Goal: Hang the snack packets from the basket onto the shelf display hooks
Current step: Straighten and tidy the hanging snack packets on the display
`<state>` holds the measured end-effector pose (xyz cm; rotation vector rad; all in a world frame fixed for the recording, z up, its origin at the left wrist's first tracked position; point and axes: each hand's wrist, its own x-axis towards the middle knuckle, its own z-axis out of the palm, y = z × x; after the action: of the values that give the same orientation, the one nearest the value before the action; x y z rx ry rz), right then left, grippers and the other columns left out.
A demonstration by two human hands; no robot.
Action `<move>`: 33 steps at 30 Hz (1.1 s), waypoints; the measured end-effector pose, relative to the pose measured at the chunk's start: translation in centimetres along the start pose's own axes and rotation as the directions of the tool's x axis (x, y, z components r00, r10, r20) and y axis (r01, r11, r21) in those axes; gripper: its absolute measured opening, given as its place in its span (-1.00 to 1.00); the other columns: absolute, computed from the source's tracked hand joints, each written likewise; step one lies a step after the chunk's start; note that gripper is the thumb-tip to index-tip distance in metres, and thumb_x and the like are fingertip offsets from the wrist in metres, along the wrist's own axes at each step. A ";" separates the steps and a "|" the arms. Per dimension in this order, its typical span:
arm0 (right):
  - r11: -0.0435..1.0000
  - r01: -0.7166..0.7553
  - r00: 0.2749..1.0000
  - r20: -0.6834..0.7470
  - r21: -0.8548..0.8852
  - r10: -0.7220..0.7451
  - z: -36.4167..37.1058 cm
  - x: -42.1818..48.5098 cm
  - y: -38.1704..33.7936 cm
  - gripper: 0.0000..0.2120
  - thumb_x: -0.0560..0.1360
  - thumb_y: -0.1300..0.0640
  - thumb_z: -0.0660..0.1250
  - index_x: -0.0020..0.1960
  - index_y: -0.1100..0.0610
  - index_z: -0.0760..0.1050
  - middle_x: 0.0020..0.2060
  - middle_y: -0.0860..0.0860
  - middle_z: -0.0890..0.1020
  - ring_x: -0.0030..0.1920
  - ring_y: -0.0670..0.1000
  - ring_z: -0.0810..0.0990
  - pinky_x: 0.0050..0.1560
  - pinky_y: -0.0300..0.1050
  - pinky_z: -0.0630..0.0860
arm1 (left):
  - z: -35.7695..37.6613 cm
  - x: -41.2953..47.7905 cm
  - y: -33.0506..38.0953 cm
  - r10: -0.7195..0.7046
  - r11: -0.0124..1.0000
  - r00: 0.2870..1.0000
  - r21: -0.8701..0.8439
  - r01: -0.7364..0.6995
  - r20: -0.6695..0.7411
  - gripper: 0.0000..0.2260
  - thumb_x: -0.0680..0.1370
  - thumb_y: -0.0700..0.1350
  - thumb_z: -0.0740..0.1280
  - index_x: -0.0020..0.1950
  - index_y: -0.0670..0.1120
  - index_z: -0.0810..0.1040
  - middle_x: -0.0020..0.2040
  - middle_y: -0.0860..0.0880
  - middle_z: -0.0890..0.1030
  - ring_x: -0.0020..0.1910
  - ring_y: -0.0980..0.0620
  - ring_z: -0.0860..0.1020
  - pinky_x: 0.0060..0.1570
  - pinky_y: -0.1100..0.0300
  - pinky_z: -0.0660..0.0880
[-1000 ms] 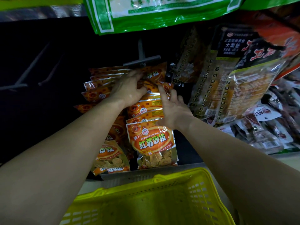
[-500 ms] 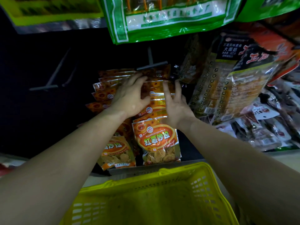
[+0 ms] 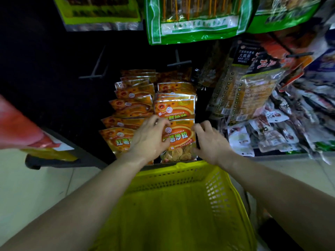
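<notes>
Glossy orange packet [image 3: 178, 136], hands flanking, perforated yellow basket [image 3: 213, 187]

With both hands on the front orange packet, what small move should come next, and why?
Probably let go and reach back toward the yellow basket. The left hand and right hand flank the front orange packet, which already hangs in line with its row; the visible basket interior looks empty, so check it.

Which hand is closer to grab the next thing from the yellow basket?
Probably neither: both the left hand and right hand rest on the front orange packet, and the yellow basket looks empty.
</notes>
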<state>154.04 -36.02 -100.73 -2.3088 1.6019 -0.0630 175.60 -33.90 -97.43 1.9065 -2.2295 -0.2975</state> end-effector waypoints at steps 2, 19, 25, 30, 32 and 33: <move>1.000 -0.006 0.993 0.117 -0.011 0.008 1.0 -0.2 -0.2 -0.24 0.49 -0.03 0.41 0.52 -0.11 0.01 0.39 0.12 0.15 0.18 0.29 0.48 0.07 0.14 0.54 | 1.6 -0.4 -0.1 -0.018 0.998 0.998 0.053 0.015 0.058 -0.44 0.51 0.10 0.41 0.45 0.11 0.30 0.38 0.02 0.37 0.30 -0.05 0.44 0.23 0.02 0.48; 0.990 -0.128 0.989 0.063 -0.060 0.131 5.6 6.8 -0.3 0.32 0.25 0.01 0.66 0.53 -0.18 -0.35 0.47 0.21 0.00 0.01 0.26 0.64 -0.09 0.06 0.63 | 8.4 5.3 -2.6 -0.033 0.903 0.994 0.430 -0.015 0.105 0.21 0.20 0.36 0.54 0.59 0.08 -0.16 0.59 -0.10 0.01 0.46 -0.18 0.18 0.37 -0.13 0.25; 0.990 -0.103 0.994 -0.033 -0.097 0.100 6.0 7.7 -0.7 0.29 0.25 0.02 0.66 0.56 -0.12 -0.30 0.46 0.24 0.08 -0.01 0.25 0.63 -0.13 0.09 0.64 | 8.3 6.4 -3.4 0.009 0.886 0.998 0.462 -0.035 0.058 0.21 0.18 0.35 0.56 0.59 0.05 -0.09 0.56 -0.12 0.11 0.43 -0.19 0.25 0.33 -0.11 0.31; 0.985 -0.119 0.993 -0.037 -0.128 0.115 5.6 7.0 -1.1 0.28 0.23 -0.06 0.66 0.55 -0.14 -0.28 0.44 0.22 0.08 0.02 0.26 0.61 -0.15 0.08 0.64 | 8.0 6.1 -2.8 0.003 0.870 0.997 0.491 -0.038 0.072 0.19 0.21 0.30 0.57 0.59 0.02 -0.10 0.57 -0.14 0.09 0.44 -0.19 0.25 0.32 -0.10 0.31; 0.979 -0.137 0.991 -0.014 -0.149 0.136 5.2 6.3 -1.3 0.28 0.25 -0.10 0.64 0.54 -0.15 -0.31 0.46 0.20 0.05 0.07 0.26 0.59 -0.14 0.07 0.63 | 7.5 5.8 -2.4 0.009 0.867 0.997 0.496 -0.047 0.078 0.16 0.25 0.27 0.58 0.59 0.02 -0.10 0.57 -0.15 0.09 0.45 -0.18 0.24 0.34 -0.10 0.30; 0.979 -0.141 0.990 0.002 -0.149 0.143 5.0 6.0 -1.4 0.27 0.26 -0.10 0.64 0.54 -0.16 -0.31 0.47 0.19 0.03 0.09 0.26 0.58 -0.13 0.07 0.63 | 7.2 5.5 -2.3 0.012 0.869 0.996 0.493 -0.052 0.085 0.14 0.27 0.25 0.57 0.59 0.01 -0.10 0.57 -0.14 0.09 0.46 -0.18 0.23 0.35 -0.09 0.29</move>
<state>158.59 -39.87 -105.91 -2.2888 1.8161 0.1088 174.97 -39.54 -104.88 2.1147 -2.5756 0.2405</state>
